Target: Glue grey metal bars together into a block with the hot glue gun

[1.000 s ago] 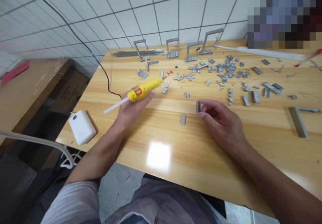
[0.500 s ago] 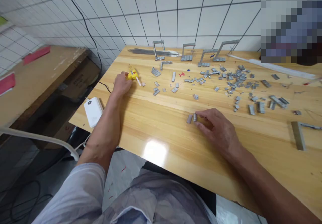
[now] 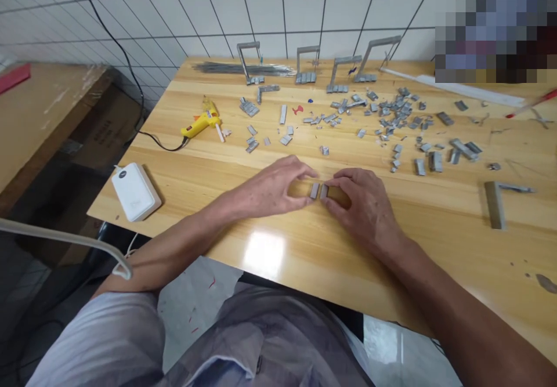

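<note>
Two small grey blocks lie side by side on the wooden table, a narrow gap between them. My right hand (image 3: 368,201) pinches the right grey block (image 3: 324,191) between thumb and fingertips. Around the left grey block (image 3: 314,190), my left hand (image 3: 278,187) is spread, thumb and fingers apart, its thumb tip close to the block's lower end. A yellow glue gun (image 3: 202,125) lies at the table's left side, free of both hands, with a white stick at its nozzle.
Grey frames (image 3: 306,65) stand along the tiled wall, beside thin metal rods (image 3: 235,68). Many loose grey pieces (image 3: 404,108) cover the back right. A white power bank (image 3: 137,192) sits at the left edge, an L-shaped grey piece (image 3: 495,204) at the right.
My left hand has let go of the glue gun and moved right to the two blocks. My right hand still holds its block. The view has shifted.
</note>
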{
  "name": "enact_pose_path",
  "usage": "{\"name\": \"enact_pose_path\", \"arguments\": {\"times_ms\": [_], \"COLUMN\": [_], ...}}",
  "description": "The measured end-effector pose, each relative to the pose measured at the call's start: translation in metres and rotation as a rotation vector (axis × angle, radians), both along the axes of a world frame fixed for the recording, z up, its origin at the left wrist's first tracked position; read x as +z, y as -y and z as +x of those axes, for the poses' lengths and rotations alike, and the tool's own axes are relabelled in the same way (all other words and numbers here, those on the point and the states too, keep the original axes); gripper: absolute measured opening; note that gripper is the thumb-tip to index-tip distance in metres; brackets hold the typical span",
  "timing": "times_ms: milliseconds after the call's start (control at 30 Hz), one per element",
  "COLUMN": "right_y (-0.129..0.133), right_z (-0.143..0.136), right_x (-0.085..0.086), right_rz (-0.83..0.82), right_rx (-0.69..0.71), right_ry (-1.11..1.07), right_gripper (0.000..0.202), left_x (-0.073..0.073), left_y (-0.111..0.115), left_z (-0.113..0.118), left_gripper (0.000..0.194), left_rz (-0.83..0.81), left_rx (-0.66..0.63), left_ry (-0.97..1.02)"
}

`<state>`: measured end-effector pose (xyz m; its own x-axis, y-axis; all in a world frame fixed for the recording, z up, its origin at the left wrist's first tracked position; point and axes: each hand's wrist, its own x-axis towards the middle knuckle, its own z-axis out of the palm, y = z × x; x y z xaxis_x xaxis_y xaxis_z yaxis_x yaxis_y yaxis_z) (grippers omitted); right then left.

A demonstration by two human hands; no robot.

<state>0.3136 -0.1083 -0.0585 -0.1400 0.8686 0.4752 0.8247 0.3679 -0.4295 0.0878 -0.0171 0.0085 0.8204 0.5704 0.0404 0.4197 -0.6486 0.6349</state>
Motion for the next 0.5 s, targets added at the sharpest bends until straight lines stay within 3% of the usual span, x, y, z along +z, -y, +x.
{"name": "enact_pose_path", "arguments": {"times_ms": [200,500], "right_y": [0.001,0.0], "right_z": [-0.002,-0.005], "right_x": [-0.002,0.001], "right_rz": [-0.01,-0.071], "right_rx": [0.006,-0.015], "right_ry": [-0.009,-0.028], "right_gripper": [0.022,0.019], "left_x": [-0.024,-0.033], "left_y": [0.004,0.002], "left_z": [0.008,0.006], "left_gripper": [0.037,0.03], "left_rz": [0.027,0.079], "left_rx": [-0.023,-0.028], "left_ry": [-0.018,0.018]}}
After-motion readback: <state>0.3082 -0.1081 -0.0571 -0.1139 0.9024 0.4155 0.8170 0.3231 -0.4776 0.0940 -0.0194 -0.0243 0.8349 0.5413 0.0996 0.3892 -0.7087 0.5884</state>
